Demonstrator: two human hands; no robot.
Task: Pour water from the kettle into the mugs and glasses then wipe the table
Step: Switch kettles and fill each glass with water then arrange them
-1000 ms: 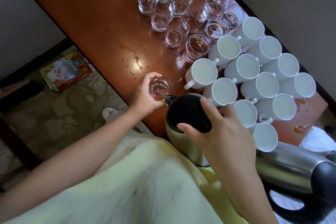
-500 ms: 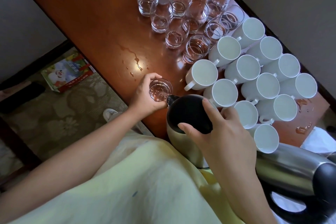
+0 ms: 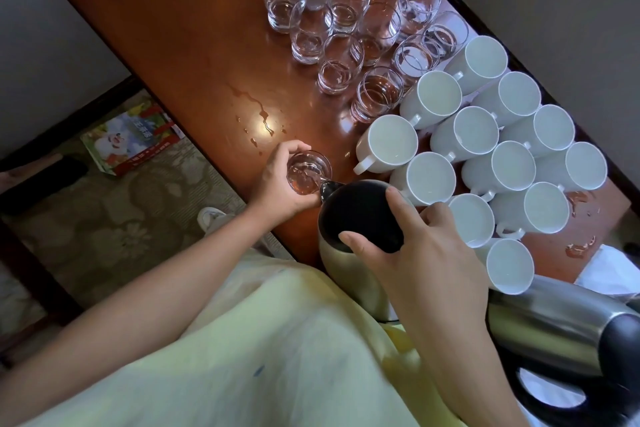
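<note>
Left hand (image 3: 277, 180) wraps a small glass (image 3: 309, 170) at the near table (image 3: 173, 21) edge, steadying it under the spout; right hand (image 3: 426, 253) clasps the tilted steel kettle (image 3: 349, 218) – water running in, filled glasses and mugs (image 3: 485, 156) parked clear – behind

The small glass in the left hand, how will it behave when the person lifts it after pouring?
The glass is smooth and holds water, so it probably feels heavier and may slip from the left hand, as spilled drops wet the table. It looks fragile; the kettle spout is close to its rim.
</note>
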